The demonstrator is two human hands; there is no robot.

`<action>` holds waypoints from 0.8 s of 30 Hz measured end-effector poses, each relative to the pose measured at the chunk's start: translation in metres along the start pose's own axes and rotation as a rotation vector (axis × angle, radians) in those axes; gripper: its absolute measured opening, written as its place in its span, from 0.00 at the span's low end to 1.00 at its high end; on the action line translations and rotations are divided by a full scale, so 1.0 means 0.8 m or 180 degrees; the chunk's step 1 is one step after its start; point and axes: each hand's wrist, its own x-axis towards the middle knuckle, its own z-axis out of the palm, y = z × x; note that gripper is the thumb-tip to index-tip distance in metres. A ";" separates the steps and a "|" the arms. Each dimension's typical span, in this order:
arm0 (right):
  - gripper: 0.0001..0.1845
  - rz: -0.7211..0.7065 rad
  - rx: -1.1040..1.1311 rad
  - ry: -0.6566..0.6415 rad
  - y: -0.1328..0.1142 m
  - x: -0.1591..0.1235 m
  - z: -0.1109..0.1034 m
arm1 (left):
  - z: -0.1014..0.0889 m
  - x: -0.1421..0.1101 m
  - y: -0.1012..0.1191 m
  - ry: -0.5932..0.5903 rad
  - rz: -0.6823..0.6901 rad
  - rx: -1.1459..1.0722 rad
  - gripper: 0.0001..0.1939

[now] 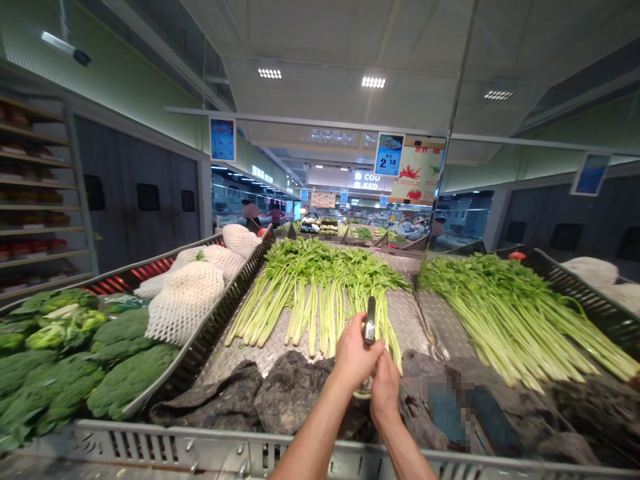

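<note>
Bare forearms: extended from the lower edge; left hand (pixel 354 355) clenched on a handheld tool (pixel 370 321), dark-tipped with shiny metal; right hand (pixel 386 388) against it, its grip partly hidden, hold cannot be told.
Tool position: upright, over the near stalks of the celery (pixel 325 300).
Celery: leafy tops, smooth pale ribbed stalks, laid side by side.
Cloth (pixel 293 390): dark grey, rough, bunched behind a slotted rail (pixel 165 448).
Crate (pixel 200 337): black, slatted; bumpy broccoli (pixel 123 333) beside white foam-netted produce (pixel 185 293).
Surface (pixel 225 360): raised-pattern metal.
Room: market hall, pale ceiling (pixel 320 40), blue price cards (pixel 389 155), grey doors (pixel 135 160).
</note>
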 end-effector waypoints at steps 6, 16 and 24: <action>0.20 0.0025 0.0076 -0.0117 -0.006 -0.006 0.018 | -0.017 0.000 -0.004 0.0135 0.0026 0.0054 0.23; 0.19 0.0070 0.0162 -0.0335 0.000 -0.024 0.059 | -0.053 -0.005 -0.024 0.0365 -0.0120 0.0313 0.21; 0.19 0.0113 0.0377 -0.0524 -0.002 -0.033 0.097 | -0.092 -0.004 -0.029 0.0468 -0.0169 0.0379 0.24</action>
